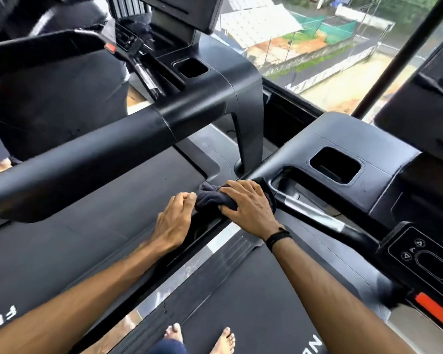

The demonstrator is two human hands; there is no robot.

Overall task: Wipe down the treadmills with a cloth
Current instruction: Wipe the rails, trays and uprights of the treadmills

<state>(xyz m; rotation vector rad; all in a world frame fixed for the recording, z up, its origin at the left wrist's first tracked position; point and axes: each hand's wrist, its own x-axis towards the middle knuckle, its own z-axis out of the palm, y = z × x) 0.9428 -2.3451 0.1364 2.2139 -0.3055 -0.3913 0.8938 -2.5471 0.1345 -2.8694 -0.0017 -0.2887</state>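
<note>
I stand barefoot on the belt point(241, 290) of a black treadmill. My right hand point(248, 203) presses a dark cloth point(210, 199) onto this treadmill's left handrail point(205, 226), close to where the rail joins the console. My left hand point(174, 218) rests on the same rail just behind the cloth, its fingers curled and touching the cloth's edge. A black band circles my right wrist. Part of the cloth is hidden under my right palm.
A second treadmill stands to the left, its thick handrail point(87, 159) crossing the view above its belt point(87, 226). My treadmill's console has a cup pocket point(335, 164), button panel point(425, 254) and red safety tab point(435, 310). A window point(317, 47) ahead overlooks rooftops.
</note>
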